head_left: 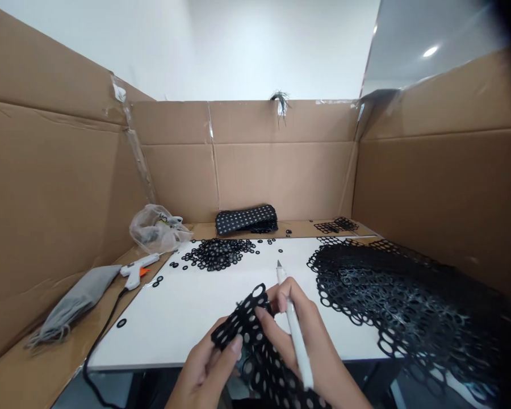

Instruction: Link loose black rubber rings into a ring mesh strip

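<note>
Steady the black mesh (239,319) between pinched left fingers (226,362) and right fingers (277,334) closed on it and the white pen-like tool (297,338).

black holed mesh (269,366) | bent | white pen (297,341) | slanted, tip up

1. The left hand (213,360), toward 7 o'clock, is bare, with slim, smooth fingers.
2. Its left thumb (227,357) has a rounded tip and a short nail.
3. The left wrist (189,393), at 7 o'clock, is bare down to the lower edge of view.
4. The right hand (300,318), at 5 o'clock, is also bare and slender, with long fingers and a slim thumb.
5. The right forearm (338,383), farther out at 5 o'clock, is narrow, smooth and bare as far as it shows.
</note>
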### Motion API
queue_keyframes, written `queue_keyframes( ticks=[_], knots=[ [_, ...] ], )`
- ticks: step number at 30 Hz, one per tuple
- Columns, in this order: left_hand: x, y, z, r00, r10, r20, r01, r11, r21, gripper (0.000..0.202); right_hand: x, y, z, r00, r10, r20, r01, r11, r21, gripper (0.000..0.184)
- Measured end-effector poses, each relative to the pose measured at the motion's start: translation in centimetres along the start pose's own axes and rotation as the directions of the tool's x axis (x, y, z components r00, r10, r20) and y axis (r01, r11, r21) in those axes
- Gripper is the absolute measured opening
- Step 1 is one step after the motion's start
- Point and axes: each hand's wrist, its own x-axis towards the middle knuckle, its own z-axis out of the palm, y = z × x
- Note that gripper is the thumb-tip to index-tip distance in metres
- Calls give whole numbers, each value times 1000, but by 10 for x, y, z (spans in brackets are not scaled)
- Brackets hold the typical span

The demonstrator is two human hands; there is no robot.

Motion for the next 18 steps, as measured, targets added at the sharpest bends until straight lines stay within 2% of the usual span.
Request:
queue_keyframes(
  ticks=[2,6,10,12,14,16,18],
  knots=[
    [9,0,2,1000,-12,12,12,999,-34,58,0,10,-1,1000,30,-4,-30,999,16,29],
    [33,-10,-1,993,12,117,-1,996,-91,57,-1,30,6,998,29,-64,-30,999,-16,30],
    [62,-18,-6,985,118,124,-115,993,-27,52,7,59,11,997,68,-29,-70,995,-69,26],
    [75,-23,-8,973,192,126,-201,977,64,48,10,78,11,993,113,27,-111,992,-54,26],
    [86,-33,-10,967,235,96,-251,939,234,43,10,96,12,982,159,97,-161,987,9,25],
    [92,-45,-8,966,253,47,-249,874,417,41,5,110,12,974,201,104,-207,977,51,26],
    [94,-57,-5,932,361,-39,-278,779,562,42,-2,119,13,976,203,85,-206,978,29,26]
  ],
)
